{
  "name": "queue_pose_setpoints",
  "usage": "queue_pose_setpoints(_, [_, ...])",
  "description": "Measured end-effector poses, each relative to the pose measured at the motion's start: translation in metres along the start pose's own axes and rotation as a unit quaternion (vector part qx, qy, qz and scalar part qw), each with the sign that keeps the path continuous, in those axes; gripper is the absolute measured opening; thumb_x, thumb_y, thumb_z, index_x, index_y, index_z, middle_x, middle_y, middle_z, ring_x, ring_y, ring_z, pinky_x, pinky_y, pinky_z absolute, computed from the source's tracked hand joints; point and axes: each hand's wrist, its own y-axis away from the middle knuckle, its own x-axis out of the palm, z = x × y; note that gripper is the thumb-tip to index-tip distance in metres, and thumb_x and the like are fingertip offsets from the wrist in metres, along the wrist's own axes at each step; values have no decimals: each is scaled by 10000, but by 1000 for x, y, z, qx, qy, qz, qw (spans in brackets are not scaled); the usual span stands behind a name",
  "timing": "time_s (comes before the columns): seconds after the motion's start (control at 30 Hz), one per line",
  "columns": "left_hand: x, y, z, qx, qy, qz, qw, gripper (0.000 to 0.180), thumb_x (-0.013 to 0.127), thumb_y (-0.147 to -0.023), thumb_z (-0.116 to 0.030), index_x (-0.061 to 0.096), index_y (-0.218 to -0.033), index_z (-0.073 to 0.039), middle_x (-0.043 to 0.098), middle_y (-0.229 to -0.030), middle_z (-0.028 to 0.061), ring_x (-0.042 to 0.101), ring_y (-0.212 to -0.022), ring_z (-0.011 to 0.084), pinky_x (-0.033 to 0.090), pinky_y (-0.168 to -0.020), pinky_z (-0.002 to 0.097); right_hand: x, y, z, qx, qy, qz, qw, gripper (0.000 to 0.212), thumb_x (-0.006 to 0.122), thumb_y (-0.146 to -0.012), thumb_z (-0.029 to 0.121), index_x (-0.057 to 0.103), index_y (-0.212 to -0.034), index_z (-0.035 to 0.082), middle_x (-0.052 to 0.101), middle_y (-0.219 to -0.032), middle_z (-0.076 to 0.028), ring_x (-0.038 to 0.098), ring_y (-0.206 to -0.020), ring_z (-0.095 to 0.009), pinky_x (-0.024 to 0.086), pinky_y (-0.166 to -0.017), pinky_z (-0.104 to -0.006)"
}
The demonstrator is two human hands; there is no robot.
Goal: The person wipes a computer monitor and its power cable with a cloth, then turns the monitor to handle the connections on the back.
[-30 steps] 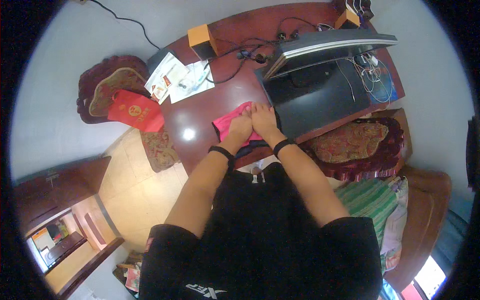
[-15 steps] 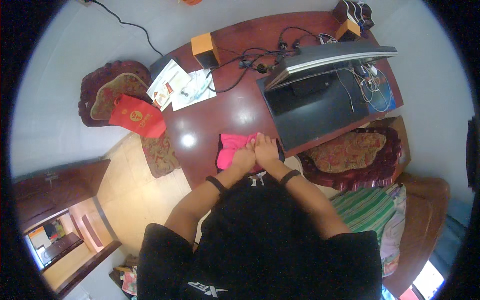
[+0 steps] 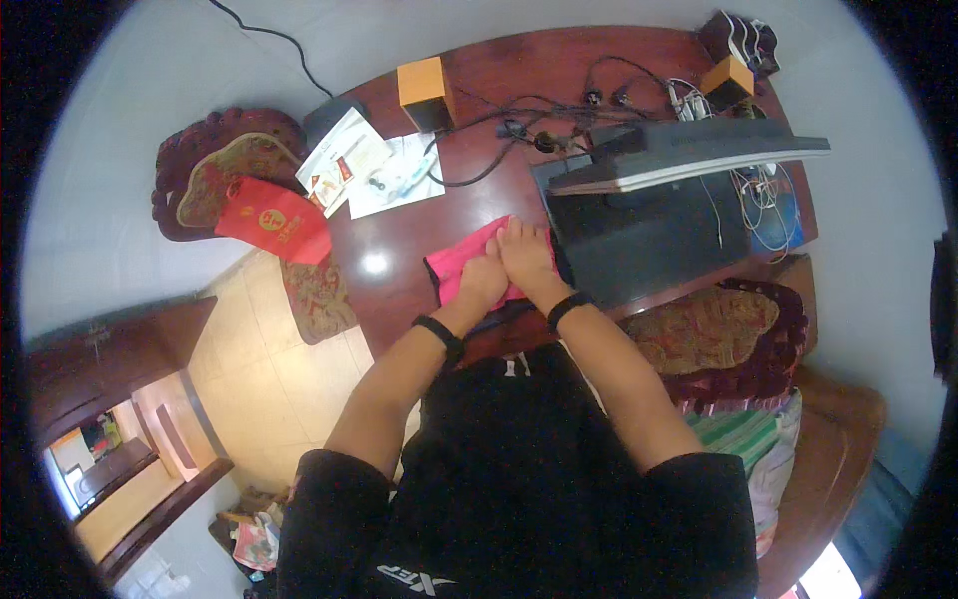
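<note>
Both my hands meet on pink cloth (image 3: 454,264): left hand (image 3: 484,281) curled fist-like, right hand (image 3: 525,256) loosely bent; whether they grip, I cannot tell. Underneath, red-brown table (image 3: 389,299); monitor (image 3: 689,142) at two o'clock, white papers (image 3: 374,205) at ten.

A bright pink cloth (image 3: 454,264) with dark edging lies creased and slanted on the desk (image 3: 399,232), just left of the black desk pad (image 3: 654,235). The half toward the pad is largely covered by the hands (image 3: 485,282); the pink shows most plainly away from the pad.
</note>
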Motion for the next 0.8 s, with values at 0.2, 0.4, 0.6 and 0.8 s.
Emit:
queue_pose_setpoints(0.2, [-13, -31, -1, -41, 23, -12, 999, 318, 445, -905, -176, 388, -1155, 12, 645, -818, 240, 652, -712, 398, 532, -620, 489, 16, -32, -12, 17, 9, -25, 1000, 302, 458, -939, 261, 601, -999, 2, 562, -1008, -107, 542, -892, -273, 449, -742, -415])
queue_pose_setpoints(0.4, [-22, -51, 6, -74, 16, 33, 997, 489, 454, -907, -204, 312, -1319, 16, 612, -965, 221, 638, -819, 384, 529, -676, 490, 11, -51, -11, 11, 40, 10, 999, 379, 462, -939, 282, 593, -1100, -35, 572, -1071, -100, 530, -928, -263, 442, -765, -406])
queue_pose_setpoints(0.6, [-24, -59, 6, -28, -51, 13, 998, 560, 456, -903, -211, 274, -1395, -16, 555, -1031, 171, 625, -786, 351, 531, -636, 468, 20, -59, -14, 19, 72, 8, 997, 322, 473, -931, 278, 614, -1117, 56, 571, -1149, -98, 528, -933, -272, 446, -766, -413])
queue_pose_setpoints(0.8, [-30, -70, 4, -29, -85, -7, 996, 587, 446, -904, -173, 246, -1446, -69, 514, -1015, 128, 616, -771, 300, 527, -618, 433, 18, -70, -22, 16, 88, 35, 995, 317, 491, -911, 260, 607, -1127, 58, 567, -1156, -109, 529, -928, -271, 448, -731, -430])
